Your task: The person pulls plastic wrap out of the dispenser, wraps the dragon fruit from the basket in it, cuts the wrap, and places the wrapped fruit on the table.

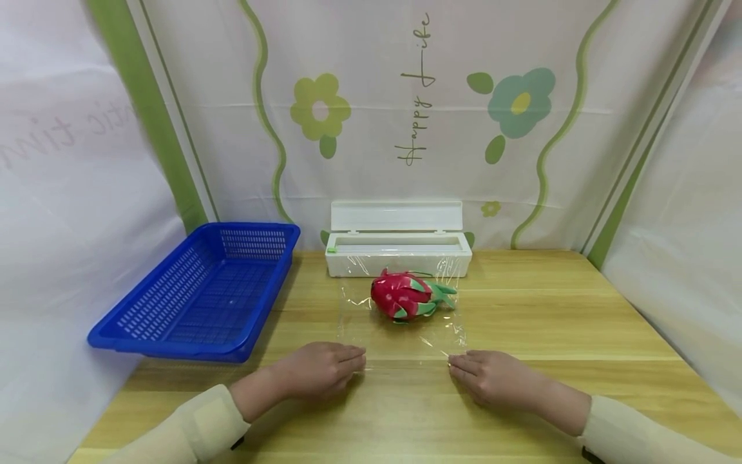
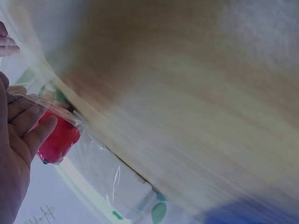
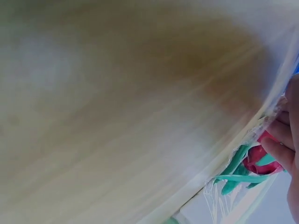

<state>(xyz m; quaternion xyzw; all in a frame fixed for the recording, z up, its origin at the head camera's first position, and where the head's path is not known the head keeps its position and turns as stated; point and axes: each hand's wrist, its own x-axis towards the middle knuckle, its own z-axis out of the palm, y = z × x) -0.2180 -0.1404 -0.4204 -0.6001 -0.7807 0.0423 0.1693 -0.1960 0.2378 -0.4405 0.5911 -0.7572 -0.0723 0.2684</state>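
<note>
A sheet of clear cling film [image 1: 400, 345] stretches over the wooden table from a white wrap dispenser [image 1: 399, 263], whose lid stands raised. My left hand [image 1: 321, 370] pinches the near left corner of the film, and my right hand [image 1: 493, 379] pinches the near right corner. Between the hands and the dispenser lies a red dragon fruit [image 1: 402, 295] with green leaf tips, overlapped by the film's outline. The left wrist view shows the film running from the fingers past the dragon fruit [image 2: 60, 137]. Wrinkled film also shows by the right fingers in the right wrist view.
A blue plastic basket [image 1: 214, 303] with slotted sides stands at the left of the table [image 1: 551, 309]. Behind the dispenser hangs a white curtain [image 1: 371, 142] with printed flowers, and more curtain closes in both sides.
</note>
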